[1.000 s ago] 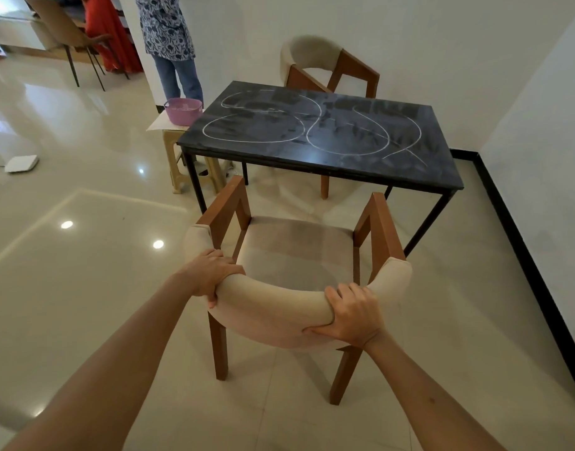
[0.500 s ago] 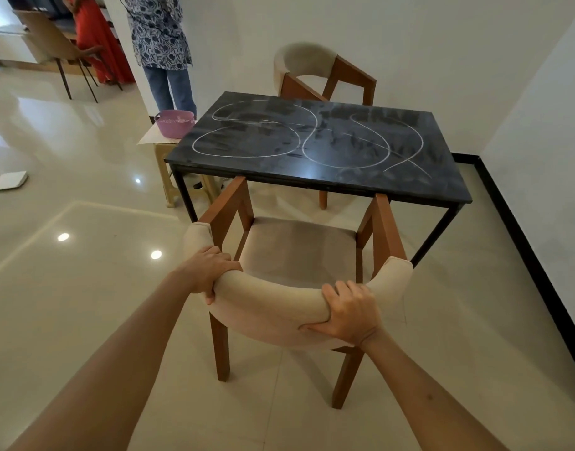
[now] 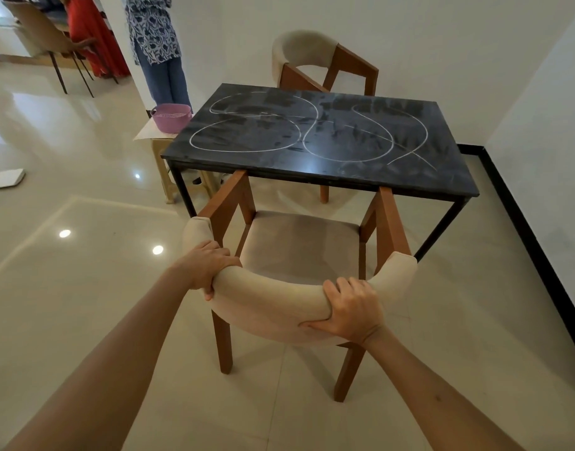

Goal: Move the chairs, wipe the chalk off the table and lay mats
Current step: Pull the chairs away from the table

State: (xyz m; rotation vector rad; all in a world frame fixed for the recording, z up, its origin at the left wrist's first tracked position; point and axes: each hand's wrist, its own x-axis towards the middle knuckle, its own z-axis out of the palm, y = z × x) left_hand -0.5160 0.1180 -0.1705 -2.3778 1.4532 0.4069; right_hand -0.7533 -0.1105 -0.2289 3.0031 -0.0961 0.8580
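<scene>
A wooden chair [image 3: 299, 245] with a beige padded seat and curved backrest stands in front of me. Its two armrest tips reach just under the near edge of the black table [image 3: 442, 177]. My left hand [image 3: 204, 265] grips the left part of the backrest and my right hand [image 3: 352, 310] grips the right part. White chalk loops [image 3: 247, 148] cover the tabletop. A second matching chair [image 3: 315, 56] stands at the table's far side, partly hidden by it.
A pink basket [image 3: 170, 117] sits on a small beige stool [image 3: 164, 167] left of the table. A person [image 3: 156, 43] in a patterned top stands behind it, another in red further back beside a brown chair [image 3: 48, 37]. White walls close the right side. A white object [image 3: 8, 179] lies on the floor.
The chair has slid forward toward the table, so its armrest tips now reach under the table's near edge. Both hands keep the same grip on the backrest.
</scene>
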